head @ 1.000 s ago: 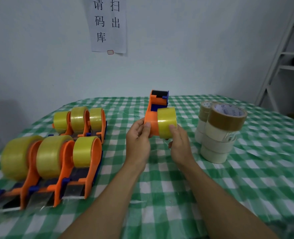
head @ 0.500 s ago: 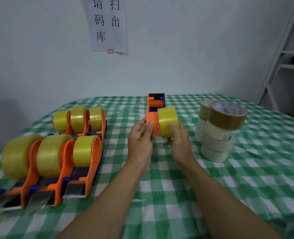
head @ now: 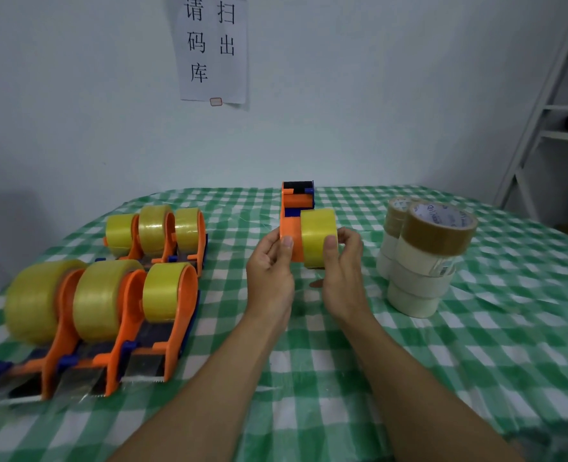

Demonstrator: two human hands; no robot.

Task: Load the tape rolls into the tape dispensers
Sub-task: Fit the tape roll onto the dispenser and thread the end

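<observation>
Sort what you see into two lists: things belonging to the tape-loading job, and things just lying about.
Job: orange dispenser, gripped by left hand; yellow tape roll, held by right hand; spare rolls, stacked; loaded dispensers.
Lying about: wall notice; white shelving; checked tablecloth.

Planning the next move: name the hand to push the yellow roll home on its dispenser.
Right hand: it grips the yellow roll from its open side; the left hand holds the orange dispenser.

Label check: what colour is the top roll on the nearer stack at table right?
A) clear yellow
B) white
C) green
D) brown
D: a brown roll sits on top, with cream rolls under it.
</observation>
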